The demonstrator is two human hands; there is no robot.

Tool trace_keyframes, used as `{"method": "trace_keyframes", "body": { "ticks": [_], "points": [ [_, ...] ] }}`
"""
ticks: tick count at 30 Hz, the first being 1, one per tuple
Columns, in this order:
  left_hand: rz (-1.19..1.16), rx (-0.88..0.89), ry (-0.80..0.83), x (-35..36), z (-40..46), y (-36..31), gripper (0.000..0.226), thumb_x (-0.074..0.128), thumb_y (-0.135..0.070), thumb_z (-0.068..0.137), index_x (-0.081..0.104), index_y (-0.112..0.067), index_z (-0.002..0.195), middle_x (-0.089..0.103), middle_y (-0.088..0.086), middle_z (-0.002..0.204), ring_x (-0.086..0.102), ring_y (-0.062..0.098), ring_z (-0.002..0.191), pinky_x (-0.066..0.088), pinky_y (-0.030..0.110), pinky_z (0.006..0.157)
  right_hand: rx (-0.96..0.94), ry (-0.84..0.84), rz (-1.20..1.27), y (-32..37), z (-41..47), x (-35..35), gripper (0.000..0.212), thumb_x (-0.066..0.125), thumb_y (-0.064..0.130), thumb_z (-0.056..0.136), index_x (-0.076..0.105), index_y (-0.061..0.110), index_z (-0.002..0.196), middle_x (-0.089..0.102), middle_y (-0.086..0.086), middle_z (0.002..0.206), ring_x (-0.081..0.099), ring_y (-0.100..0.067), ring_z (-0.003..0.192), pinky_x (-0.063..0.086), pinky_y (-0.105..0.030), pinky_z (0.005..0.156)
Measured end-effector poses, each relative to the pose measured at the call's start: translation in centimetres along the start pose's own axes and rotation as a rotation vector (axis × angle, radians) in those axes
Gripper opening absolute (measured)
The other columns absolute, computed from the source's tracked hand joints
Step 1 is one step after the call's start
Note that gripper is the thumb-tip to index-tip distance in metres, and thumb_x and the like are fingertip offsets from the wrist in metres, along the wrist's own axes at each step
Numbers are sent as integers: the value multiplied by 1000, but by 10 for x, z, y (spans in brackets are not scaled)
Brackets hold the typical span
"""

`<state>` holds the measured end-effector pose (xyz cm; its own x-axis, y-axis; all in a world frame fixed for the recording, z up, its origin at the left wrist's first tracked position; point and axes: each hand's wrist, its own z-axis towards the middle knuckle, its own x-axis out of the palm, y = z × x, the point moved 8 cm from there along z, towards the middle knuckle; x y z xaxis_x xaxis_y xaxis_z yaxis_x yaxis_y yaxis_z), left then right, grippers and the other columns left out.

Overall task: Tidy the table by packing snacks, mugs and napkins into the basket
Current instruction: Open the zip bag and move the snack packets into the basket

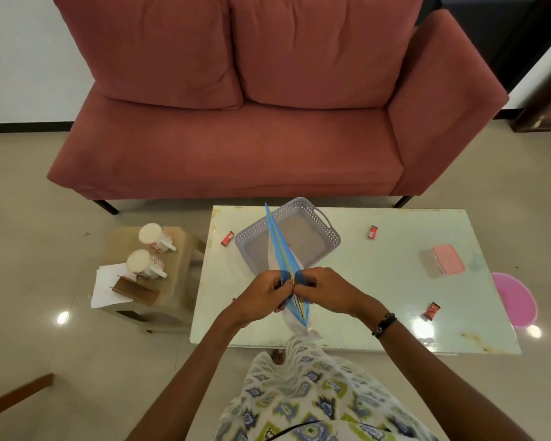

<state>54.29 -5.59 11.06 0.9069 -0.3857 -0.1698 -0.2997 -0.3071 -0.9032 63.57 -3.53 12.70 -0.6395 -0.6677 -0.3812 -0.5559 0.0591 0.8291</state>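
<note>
Both hands, left (265, 292) and right (323, 289), meet over the near edge of the table (379, 281), each pinching one side of a blue-and-white napkin (283, 259) held on edge, its far tip above the grey basket (325, 240). Behind stands a red sofa (236, 122); left of the table a stool (172, 249) carries two mugs (155, 237) (144, 264), and on the table lie a pink box (447, 259) and wrapped snacks (227, 238) (372, 232) (431, 310).
</note>
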Motion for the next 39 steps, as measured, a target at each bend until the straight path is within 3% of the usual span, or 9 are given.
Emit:
{"method": "trace_keyframes", "body": {
  "ticks": [5, 9, 11, 15, 19, 23, 26, 30, 39],
  "points": [
    [39, 1, -10, 2, 1, 0, 26, 40, -5, 97, 45, -6, 71, 42, 4, 55, 38, 2, 41, 35, 15, 45, -27, -35, -106, 2, -2, -3, 42, 56, 11, 87, 35, 23, 53, 35, 6, 52, 34, -4, 45, 29, -14, 48],
    [159, -6, -93, -5, 7, 9, 26, 48, -9, 90, 48, 7, 69, 41, 11, 63, 38, 13, 54, 34, 27, 50, 22, -266, -263, -6, -3, -20, 38, 58, 14, 77, 27, 16, 55, 29, -2, 53, 23, -15, 53, 20, -26, 49],
    [173, -10, -69, -3, 6, 11, 26, 49, -10, 90, 50, 10, 73, 42, 12, 65, 38, 15, 55, 34, 23, 48, 34, -208, -264, -9, -2, -21, 37, 59, 17, 78, 29, 15, 56, 29, -2, 53, 23, -14, 52, 21, -27, 50],
    [80, -49, -42, -4, 4, 10, 25, 46, -10, 93, 53, 12, 84, 48, 15, 73, 35, 4, 45, 33, 14, 44, 59, -209, -298, -10, -2, -33, 30, 60, 20, 81, 40, 15, 59, 44, -1, 58, 37, -13, 53, 31, -24, 52],
    [62, -67, -20, -4, 4, 7, 18, 45, -11, 95, 50, -3, 80, 45, 17, 73, 39, 2, 43, 34, 14, 46, -46, -189, -323, 11, 9, -23, 20, 58, 25, 90, 58, 7, 97, 64, -9, 95, 59, -23, 83, 51, -32, 74],
    [104, -121, -37, -16, -1, 10, 22, 47, -18, 95, 54, -2, 83, 53, 17, 73, 44, 3, 43, 39, 17, 48, -110, -258, -320, 27, 14, -26, 18, 58, 15, 89, 64, -1, 85, 68, -14, 85, 59, -26, 76, 49, -29, 68],
    [266, -97, -131, -25, 1, 4, 25, 51, -24, 93, 55, -1, 87, 60, 19, 75, 53, 8, 52, 47, 25, 57, -98, -273, -320, 25, 8, -23, 13, 60, 15, 87, 69, 6, 83, 71, -10, 84, 58, -18, 71, 42, -16, 61],
    [361, -69, -279, -33, 9, -8, 29, 52, -26, 91, 54, 2, 83, 65, 24, 82, 62, 34, 69, 52, 46, 68, -97, -286, -323, 21, 0, -18, 14, 59, 15, 87, 71, 8, 87, 73, -8, 84, 64, -22, 74, 53, -34, 71],
    [-17, -102, -284, -24, -3, 10, 23, 42, -13, 93, 52, 6, 86, 51, 11, 79, 44, 16, 71, 35, 30, 66, 90, -519, -336, -6, -19, -46, 11, 58, 20, 84, 66, 13, 87, 71, -4, 86, 65, -25, 77, 46, -26, 60]
  ]
}}
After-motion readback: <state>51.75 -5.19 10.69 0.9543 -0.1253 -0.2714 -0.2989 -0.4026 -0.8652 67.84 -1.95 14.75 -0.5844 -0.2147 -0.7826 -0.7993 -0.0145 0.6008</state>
